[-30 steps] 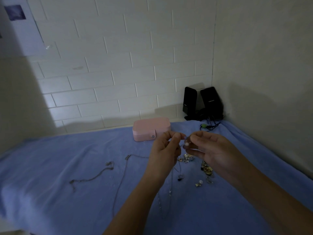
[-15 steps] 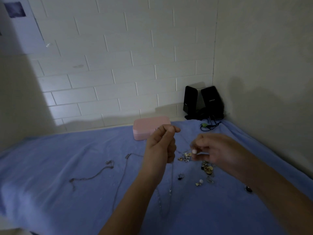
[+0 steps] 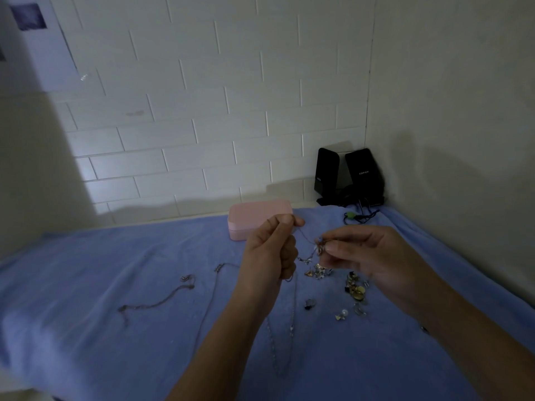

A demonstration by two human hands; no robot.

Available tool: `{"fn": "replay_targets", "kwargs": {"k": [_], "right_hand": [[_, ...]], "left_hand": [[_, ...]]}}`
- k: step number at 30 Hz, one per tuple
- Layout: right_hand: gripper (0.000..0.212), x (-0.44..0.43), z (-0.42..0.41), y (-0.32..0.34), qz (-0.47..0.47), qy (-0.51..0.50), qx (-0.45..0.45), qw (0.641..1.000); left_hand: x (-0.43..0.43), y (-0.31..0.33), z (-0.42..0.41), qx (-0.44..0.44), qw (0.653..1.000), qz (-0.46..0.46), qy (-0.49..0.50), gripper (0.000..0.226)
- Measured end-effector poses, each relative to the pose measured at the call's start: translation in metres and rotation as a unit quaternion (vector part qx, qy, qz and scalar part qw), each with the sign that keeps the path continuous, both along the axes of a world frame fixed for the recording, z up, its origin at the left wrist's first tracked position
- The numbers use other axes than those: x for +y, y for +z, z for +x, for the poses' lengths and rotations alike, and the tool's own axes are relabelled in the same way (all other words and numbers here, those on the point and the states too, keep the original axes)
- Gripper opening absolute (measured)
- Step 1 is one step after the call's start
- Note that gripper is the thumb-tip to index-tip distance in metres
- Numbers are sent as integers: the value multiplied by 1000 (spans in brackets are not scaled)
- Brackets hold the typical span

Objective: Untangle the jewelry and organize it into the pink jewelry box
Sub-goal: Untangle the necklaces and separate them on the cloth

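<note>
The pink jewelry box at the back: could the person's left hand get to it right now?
Probably yes: the left hand is raised just in front of the pink jewelry box, nothing between them. But its fingers pinch a thin chain the right hand also holds, so it must let go first.

The pink jewelry box [image 3: 260, 217] sits closed at the far middle, its long side facing near. In front of it a thin chain [image 3: 304, 238] stretches in the air, pinched by the left hand [image 3: 272, 253] and the right hand [image 3: 373, 256], with small charms tangled at its right end. A short chain [image 3: 156, 303] lies flat at the left and a long chain [image 3: 214, 302] runs near to far beside it. Gold earrings [image 3: 356, 287] lie clustered at the right.
</note>
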State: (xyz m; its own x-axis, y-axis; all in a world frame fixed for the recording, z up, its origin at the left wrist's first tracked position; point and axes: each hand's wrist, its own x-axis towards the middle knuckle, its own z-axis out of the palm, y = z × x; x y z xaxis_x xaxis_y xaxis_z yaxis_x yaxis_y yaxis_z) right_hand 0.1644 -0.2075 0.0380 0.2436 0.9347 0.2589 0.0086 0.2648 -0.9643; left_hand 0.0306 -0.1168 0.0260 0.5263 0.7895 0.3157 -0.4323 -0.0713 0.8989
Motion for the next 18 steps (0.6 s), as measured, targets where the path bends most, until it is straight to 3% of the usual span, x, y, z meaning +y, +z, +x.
{"fn": "replay_targets", "kwargs": {"k": [3,8,12,15,18], "right_hand": [[13,-1,0,1,7,-2,-6,1000],[21,-3,1,4,22,-6,-30,999],[13,-3,4,6,35,-23,-55,998],[12,-4,5,6,34,-21,-64,997],[8,-4,4,7,33,-9,-62,997]], "left_hand": [[0,-1,0,10,1000,0,2,33],[-1,0,-2,55,997,27,-46,25],[-1,0,-4,98,990,59,-85,20],[0,0,-3,113,988,73,-79,10],[1,0,-3,125,987,83,-62,16]]}}
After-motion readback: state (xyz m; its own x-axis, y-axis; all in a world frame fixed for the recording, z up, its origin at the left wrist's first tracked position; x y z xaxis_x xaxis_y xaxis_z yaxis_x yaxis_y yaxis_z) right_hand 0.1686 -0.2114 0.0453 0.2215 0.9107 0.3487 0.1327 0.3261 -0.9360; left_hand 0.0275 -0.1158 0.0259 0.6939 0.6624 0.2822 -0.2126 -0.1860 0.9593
